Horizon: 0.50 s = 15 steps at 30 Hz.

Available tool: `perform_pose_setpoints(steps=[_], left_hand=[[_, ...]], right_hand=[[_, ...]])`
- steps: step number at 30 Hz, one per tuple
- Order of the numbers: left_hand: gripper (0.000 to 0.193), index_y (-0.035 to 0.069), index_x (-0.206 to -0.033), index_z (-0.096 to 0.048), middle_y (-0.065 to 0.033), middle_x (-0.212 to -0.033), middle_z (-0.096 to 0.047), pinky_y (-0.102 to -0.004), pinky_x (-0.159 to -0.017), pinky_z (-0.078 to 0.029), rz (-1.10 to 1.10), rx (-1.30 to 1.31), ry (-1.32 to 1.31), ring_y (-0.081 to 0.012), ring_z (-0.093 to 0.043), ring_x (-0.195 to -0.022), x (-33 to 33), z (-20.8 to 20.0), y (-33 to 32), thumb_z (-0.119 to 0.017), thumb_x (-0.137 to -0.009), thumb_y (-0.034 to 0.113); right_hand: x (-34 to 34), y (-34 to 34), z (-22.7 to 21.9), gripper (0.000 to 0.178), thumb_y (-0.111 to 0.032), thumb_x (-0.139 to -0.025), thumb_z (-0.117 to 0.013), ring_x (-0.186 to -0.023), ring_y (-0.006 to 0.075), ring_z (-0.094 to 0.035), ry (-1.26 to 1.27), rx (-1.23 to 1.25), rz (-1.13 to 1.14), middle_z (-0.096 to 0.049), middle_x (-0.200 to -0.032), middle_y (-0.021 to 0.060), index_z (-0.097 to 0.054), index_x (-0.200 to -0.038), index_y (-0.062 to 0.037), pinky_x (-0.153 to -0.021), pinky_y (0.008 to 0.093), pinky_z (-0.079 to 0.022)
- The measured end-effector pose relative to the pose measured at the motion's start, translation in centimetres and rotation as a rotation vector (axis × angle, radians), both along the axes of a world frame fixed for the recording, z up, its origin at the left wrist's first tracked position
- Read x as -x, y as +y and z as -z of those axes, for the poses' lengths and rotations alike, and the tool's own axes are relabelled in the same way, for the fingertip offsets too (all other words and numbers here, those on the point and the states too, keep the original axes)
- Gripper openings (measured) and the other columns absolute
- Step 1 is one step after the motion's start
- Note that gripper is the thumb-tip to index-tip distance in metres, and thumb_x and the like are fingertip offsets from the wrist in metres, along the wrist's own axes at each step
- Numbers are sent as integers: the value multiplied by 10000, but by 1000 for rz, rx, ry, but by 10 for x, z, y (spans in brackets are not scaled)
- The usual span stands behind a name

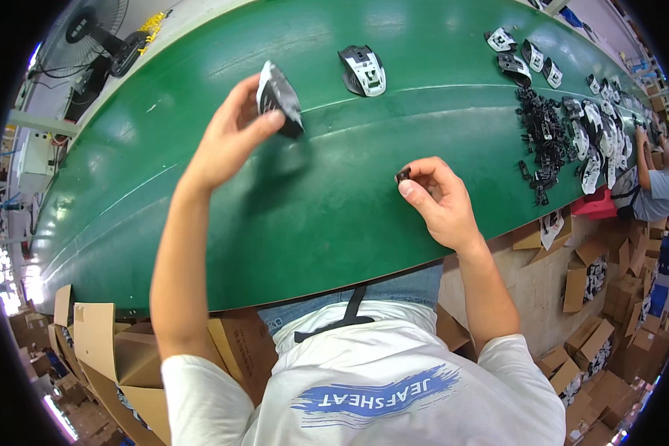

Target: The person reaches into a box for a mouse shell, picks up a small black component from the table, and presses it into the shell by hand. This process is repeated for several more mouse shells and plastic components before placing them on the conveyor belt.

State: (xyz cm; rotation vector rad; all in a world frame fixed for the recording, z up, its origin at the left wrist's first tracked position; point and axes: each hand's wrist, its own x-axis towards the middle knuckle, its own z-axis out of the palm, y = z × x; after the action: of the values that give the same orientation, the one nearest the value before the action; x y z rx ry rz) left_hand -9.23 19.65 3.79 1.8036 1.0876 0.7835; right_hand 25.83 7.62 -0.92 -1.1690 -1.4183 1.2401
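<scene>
My left hand [224, 145] grips a grey-and-white computer mouse shell [279, 95] by its sides and holds it tilted above the green table [334, 193]. Part of the shell is covered by my fingers. To the right, my right hand [444, 204] pinches a small black plastic part [403, 175] between thumb and fingertips; its exact shape is too small to make out. A second mouse shell [366, 72], white and dark grey with cut-outs, lies on the table beyond my hands.
On the right side are a heap of small black plastic parts [544, 134] and many mouse shells [608, 137]. Several shells [526, 58] lie farther back. A fan [89, 33] stands at far left. Cardboard boxes [97, 334] stand below the table edge. Another person [655, 182] sits at far right.
</scene>
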Motion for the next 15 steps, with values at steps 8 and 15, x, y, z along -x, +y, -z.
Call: perform_pose_setpoints(steps=[8, 15], left_hand=[[934, 17, -1708, -230, -162, -1711, -380, -511, -1222, -445, 149, 608, -1248, -362, -485, -1510, -47, 44, -146, -651, -1038, 514], [777, 36, -1697, -289, -177, -1577, -549, -551, -1070, -562, -15, 889, -1451, -365, -671, -1284, -48, 69, -191, -450, -1117, 526]], right_hand=[[30, -2, -14, 187, -90, -1037, -730, -945, 112, -662, 392, 133, -190, -711, -1116, 52, -615, -1172, -28, -853, 292, -563], [63, -18, -39, 274, -49, -935, -840, -892, 117, -647, 257, 34, -264, -692, -1028, 48, -784, -1203, -33, -836, 282, -560]])
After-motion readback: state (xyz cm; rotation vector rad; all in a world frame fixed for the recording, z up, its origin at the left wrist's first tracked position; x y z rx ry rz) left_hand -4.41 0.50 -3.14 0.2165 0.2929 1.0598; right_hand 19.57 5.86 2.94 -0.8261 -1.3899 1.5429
